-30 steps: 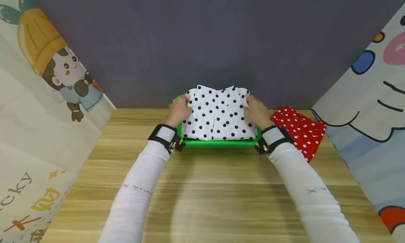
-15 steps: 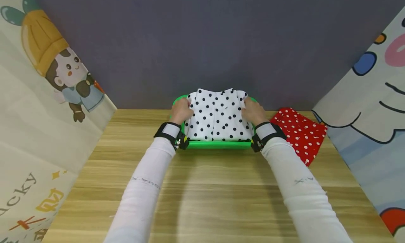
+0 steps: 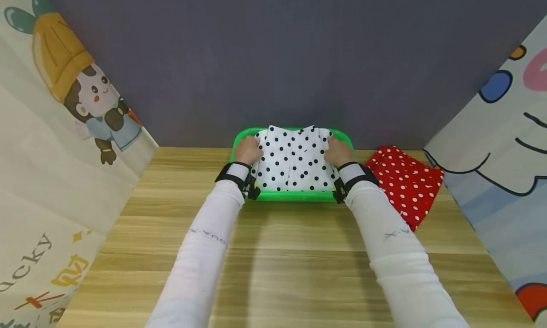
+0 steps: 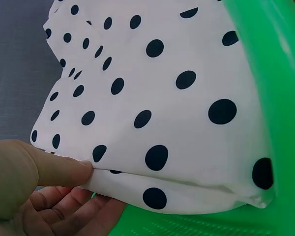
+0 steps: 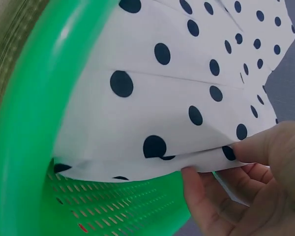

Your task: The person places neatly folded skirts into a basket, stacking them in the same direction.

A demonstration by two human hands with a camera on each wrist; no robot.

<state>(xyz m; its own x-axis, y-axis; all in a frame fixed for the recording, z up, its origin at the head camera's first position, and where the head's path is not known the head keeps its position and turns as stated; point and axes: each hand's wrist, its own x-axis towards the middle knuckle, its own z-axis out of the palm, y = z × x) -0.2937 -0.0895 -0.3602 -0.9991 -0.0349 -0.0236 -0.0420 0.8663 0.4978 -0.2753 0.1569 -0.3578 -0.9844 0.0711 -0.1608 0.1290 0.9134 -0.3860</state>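
A folded white cloth with black polka dots (image 3: 295, 159) lies within the rim of a green plastic basket (image 3: 295, 196). My left hand (image 3: 248, 150) pinches the cloth's left side between thumb and fingers, as the left wrist view shows. On the opposite side my right hand (image 3: 339, 152) pinches the folded edge, its thumb on top and fingers below in the right wrist view. Perforated basket wall (image 5: 113, 201) shows beneath the cloth there. The basket's floor is mostly hidden under the fabric.
A red cloth with white dots (image 3: 406, 183) lies on the wooden table (image 3: 290, 271), right of the basket. Behind the basket rises a dark grey wall (image 3: 290, 57). Printed cartoon sheets (image 3: 81, 81) border the left and right sides.
Both hands have come down and slightly inward with the dotted cloth, which now sits lower in the basket. More of the green rim shows at the back. The red cloth stays in place.
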